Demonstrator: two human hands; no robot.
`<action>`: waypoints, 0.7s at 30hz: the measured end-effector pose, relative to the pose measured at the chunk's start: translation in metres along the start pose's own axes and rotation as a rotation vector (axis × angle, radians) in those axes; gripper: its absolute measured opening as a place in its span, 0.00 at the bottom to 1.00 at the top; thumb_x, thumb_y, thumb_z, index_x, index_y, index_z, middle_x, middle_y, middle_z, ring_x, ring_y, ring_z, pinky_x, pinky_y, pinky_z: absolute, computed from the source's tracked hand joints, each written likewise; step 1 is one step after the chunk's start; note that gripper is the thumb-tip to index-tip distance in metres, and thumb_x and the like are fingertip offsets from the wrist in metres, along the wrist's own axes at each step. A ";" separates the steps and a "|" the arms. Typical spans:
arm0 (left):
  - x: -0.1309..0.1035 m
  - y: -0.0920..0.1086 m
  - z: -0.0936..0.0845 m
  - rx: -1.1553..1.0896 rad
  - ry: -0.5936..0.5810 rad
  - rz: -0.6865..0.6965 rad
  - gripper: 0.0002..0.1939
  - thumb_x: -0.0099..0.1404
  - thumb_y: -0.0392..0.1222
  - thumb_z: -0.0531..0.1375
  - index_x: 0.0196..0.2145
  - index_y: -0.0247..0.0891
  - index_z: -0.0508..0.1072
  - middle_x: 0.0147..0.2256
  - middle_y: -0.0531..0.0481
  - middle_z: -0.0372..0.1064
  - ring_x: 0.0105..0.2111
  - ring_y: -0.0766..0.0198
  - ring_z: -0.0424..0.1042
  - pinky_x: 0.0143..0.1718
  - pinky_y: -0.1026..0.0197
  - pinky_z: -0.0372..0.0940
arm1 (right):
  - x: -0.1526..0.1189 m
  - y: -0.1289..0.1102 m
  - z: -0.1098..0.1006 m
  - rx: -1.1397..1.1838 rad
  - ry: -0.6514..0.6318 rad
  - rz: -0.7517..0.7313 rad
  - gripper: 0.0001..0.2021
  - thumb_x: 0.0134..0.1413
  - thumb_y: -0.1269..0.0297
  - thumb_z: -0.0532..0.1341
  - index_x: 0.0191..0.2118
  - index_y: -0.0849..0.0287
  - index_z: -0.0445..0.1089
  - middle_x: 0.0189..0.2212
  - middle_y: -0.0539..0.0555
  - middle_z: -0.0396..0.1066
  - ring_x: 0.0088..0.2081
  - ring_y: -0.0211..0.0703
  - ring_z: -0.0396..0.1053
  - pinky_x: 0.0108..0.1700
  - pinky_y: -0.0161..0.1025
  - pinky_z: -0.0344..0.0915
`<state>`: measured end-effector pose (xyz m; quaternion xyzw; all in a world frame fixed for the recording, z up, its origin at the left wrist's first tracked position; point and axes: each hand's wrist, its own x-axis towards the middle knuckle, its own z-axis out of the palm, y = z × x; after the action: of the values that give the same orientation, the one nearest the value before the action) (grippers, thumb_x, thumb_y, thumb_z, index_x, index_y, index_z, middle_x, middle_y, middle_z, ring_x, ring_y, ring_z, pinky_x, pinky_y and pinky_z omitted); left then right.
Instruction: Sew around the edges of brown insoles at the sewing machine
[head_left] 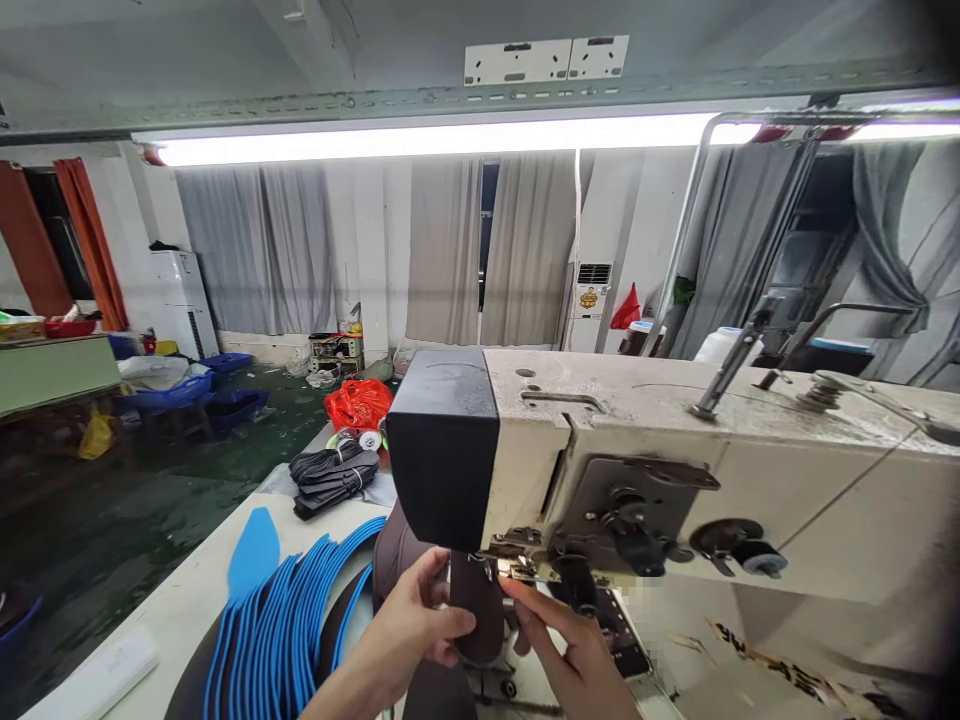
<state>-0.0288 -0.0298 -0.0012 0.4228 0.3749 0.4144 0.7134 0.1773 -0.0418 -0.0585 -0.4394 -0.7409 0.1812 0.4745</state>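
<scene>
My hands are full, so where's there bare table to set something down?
The table's widest bare patch lies between the white box and the blue-edged stack; a smaller gap separates that stack from the tied dark bundle. It's crowded under the sewing machine, with the left hand and right hand at the dark piece.

Grey curtains (450, 250) hang along white walls (371, 210) beyond a green floor (172, 500).
</scene>
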 end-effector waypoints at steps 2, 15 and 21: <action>0.006 0.002 -0.001 -0.001 -0.015 -0.001 0.28 0.44 0.35 0.69 0.45 0.37 0.70 0.26 0.54 0.72 0.20 0.72 0.67 0.16 0.73 0.58 | 0.000 -0.001 0.001 0.006 0.013 0.022 0.18 0.66 0.56 0.51 0.53 0.53 0.73 0.19 0.50 0.75 0.22 0.39 0.74 0.30 0.32 0.72; 0.015 -0.034 0.024 -0.326 0.362 0.185 0.22 0.44 0.40 0.73 0.34 0.36 0.69 0.29 0.50 0.76 0.28 0.67 0.74 0.28 0.68 0.67 | 0.000 -0.006 0.001 -0.061 -0.023 0.043 0.19 0.67 0.56 0.50 0.53 0.54 0.73 0.20 0.50 0.76 0.23 0.38 0.74 0.34 0.33 0.72; -0.001 -0.062 0.049 -0.371 0.483 0.142 0.16 0.47 0.44 0.72 0.27 0.34 0.71 0.25 0.48 0.74 0.25 0.63 0.75 0.30 0.63 0.71 | 0.000 -0.006 0.001 -0.048 -0.019 0.040 0.18 0.66 0.58 0.51 0.52 0.55 0.73 0.21 0.50 0.76 0.24 0.39 0.72 0.35 0.35 0.71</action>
<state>0.0318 -0.0636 -0.0399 0.1998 0.4213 0.6130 0.6378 0.1736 -0.0452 -0.0547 -0.4637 -0.7405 0.1768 0.4531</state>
